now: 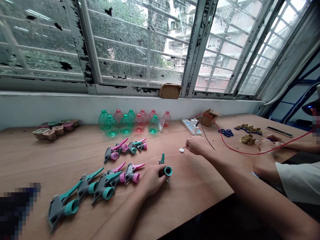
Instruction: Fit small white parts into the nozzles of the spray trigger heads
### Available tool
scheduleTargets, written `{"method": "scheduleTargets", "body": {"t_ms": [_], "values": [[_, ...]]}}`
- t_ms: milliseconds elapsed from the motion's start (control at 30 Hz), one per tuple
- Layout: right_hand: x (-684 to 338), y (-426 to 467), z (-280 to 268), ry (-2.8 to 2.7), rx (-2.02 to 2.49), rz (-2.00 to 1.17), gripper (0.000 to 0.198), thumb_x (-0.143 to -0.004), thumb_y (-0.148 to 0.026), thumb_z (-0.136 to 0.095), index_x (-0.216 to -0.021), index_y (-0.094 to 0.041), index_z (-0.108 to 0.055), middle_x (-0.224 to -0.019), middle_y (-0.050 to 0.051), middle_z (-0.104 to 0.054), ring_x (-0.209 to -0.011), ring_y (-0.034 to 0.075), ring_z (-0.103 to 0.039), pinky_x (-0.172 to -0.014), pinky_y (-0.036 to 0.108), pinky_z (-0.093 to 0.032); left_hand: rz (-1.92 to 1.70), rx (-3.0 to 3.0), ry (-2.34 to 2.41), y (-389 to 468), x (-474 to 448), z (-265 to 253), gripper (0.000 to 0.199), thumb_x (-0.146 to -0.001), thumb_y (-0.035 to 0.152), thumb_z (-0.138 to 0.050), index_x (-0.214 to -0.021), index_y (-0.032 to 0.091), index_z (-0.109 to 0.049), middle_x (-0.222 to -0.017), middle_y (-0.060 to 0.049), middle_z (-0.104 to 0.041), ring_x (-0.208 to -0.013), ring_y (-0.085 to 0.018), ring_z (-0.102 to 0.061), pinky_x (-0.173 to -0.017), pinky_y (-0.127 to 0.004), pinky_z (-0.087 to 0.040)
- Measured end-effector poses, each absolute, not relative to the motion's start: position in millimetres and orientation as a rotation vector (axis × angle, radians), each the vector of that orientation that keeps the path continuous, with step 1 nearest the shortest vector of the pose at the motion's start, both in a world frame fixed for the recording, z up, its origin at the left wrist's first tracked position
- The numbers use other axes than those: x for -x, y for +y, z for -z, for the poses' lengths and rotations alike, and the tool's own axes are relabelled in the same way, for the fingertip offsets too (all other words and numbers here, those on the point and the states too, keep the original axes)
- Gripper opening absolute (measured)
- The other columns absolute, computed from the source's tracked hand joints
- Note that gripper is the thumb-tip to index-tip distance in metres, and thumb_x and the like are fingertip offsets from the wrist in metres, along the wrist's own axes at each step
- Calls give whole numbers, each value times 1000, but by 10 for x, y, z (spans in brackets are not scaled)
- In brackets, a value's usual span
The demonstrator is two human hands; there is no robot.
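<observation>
My left hand (153, 180) is closed around a grey and teal spray trigger head (168, 171), its round teal collar facing me and its lever pointing up. My right hand (195, 145) has its fingers pinched together low over the table. Just left of those fingertips lies a small white disc (181, 150); a thin dark line runs from it to the fingers, too small to name. Left of my left hand lie several grey trigger heads with teal levers (103, 190) or pink levers (131, 173). A further group of trigger heads (133, 147) lies behind them.
Several green bottles (125, 125) and red bottles (139, 124) stand along the wall. A power strip (185, 124), a red cable (222, 140), blue scissors-like rings (226, 133) and gold parts (248, 139) lie rightward. A co-worker's hands (267, 145) work at the right.
</observation>
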State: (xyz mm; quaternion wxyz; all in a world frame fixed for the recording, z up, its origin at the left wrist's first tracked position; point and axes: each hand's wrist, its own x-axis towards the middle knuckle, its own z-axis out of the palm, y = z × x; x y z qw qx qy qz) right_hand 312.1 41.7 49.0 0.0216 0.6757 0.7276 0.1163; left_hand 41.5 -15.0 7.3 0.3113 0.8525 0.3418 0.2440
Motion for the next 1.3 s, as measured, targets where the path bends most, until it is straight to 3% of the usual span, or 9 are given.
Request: {"method": "scheduleTargets", "body": {"t_ms": [133,267,500,633,833,1000,1167,1300], "values": [[-3103,324,-527,2379,-2245,-286,27,-83,-37,-54,-79,-22,-77,-79,11,-72,-75,22,-64,-59,27,-38,-620,-2352,955,-173,-423,-76,18,-78,17,-46,-84,20,-63,-75,0,-64,-68,-15,-55,-59,-23,-33],[-2813,263,-381,2819,-2338,93,28,-85,-39,-52,-82,-24,-76,-74,4,-73,-63,16,-62,-55,24,-37,-445,-2617,1141,-229,-391,-196,10,-70,16,-52,-72,20,-61,-74,-5,-64,-71,-21,-57,-61,-28,-34],[-2194,319,76,3156,-2598,572,32,-84,-42,-53,-86,-18,-75,-71,4,-73,-56,16,-61,-51,24,-41,-71,-2782,1400,-209,-165,-445,18,-67,12,-50,-72,20,-66,-80,-11,-66,-76,-27,-60,-64,-33,-38],[-2158,257,187,3333,-2355,605,26,-83,-37,-56,-87,-20,-75,-79,4,-74,-64,17,-64,-59,25,-45,37,-2752,1412,-177,14,-565,22,-64,11,-52,-75,20,-69,-84,-11,-64,-80,-28,-60,-68,-34,-40],[-2246,225,224,3341,-2382,729,24,-83,-36,-56,-87,-21,-75,-77,5,-73,-63,17,-63,-57,25,-45,-265,-2480,1377,108,511,-813,39,-73,26,-50,-109,26,-63,-109,-4,-62,-95,-22,-58,-78,-27,-43],[-2270,283,253,3337,-2444,858,26,-82,-37,-57,-85,-19,-75,-77,5,-73,-62,17,-62,-56,25,-44,-290,-2424,1893,585,1071,-749,33,-71,23,-51,-101,23,-64,-108,-7,-64,-97,-25,-58,-80,-29,-44],[-2297,288,253,3292,-2496,905,28,-82,-39,-56,-85,-19,-75,-72,5,-72,-59,16,-60,-54,24,-43,-48,-2452,1964,804,1234,-540,37,-68,17,-50,-101,22,-65,-107,-10,-64,-97,-27,-59,-78,-30,-43],[-2312,256,231,3308,-2387,953,28,-81,-39,-57,-84,-18,-74,-70,4,-71,-58,15,-58,-52,24,-41,-61,-2460,1960,761,1246,-575,27,-72,21,-50,-92,22,-67,-102,-9,-64,-94,-26,-59,-76,-30,-43]]}}
